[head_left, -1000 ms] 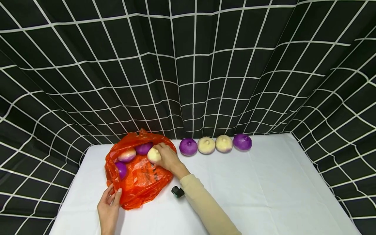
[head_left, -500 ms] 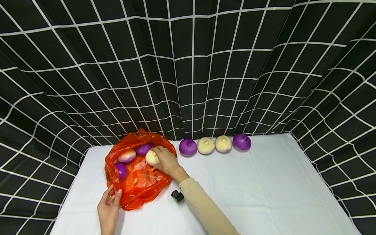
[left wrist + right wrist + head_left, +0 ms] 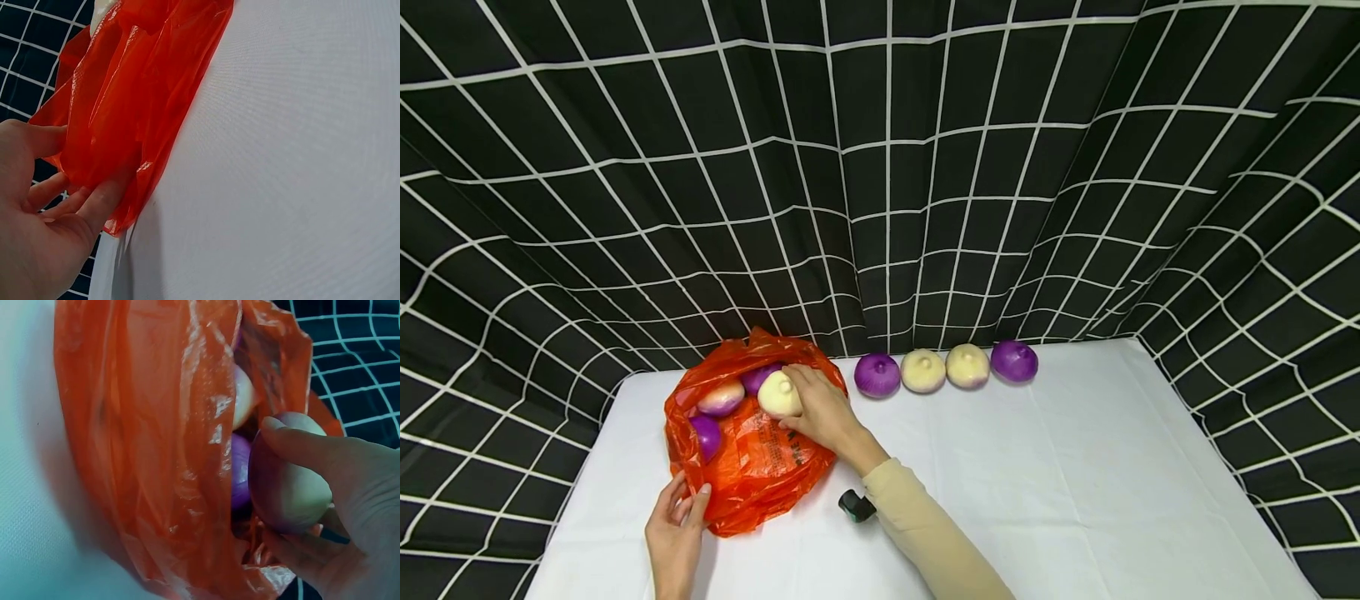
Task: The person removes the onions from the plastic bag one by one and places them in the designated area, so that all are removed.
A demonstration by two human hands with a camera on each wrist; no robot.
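An orange-red plastic bag (image 3: 752, 492) lies on its side with its mouth facing the person. Inside it sit a purple onion (image 3: 706, 437), a white-and-purple turnip (image 3: 722, 398) and another purple onion (image 3: 758, 379) at the back. My right hand (image 3: 823, 408) grips a cream-topped turnip (image 3: 778, 394) in the bag's mouth; the right wrist view shows thumb and fingers round the turnip (image 3: 290, 481). Down at the near left, my left hand (image 3: 675, 529) holds the bag's edge between thumb and fingers. The left wrist view shows this hand (image 3: 50, 219) against the bag (image 3: 131, 94).
To the right of the bag, a row along the back of the white table (image 3: 1075, 467) has a purple onion (image 3: 877, 376), two cream turnips (image 3: 922, 371) and another purple onion (image 3: 1015, 362). A small black object (image 3: 856, 506) lies by the right sleeve. Black gridded cloth (image 3: 925, 208) hangs behind.
My right hand has shifted slightly left with the turnip, which now covers part of the back purple onion. The left hand stays at the bag's edge.
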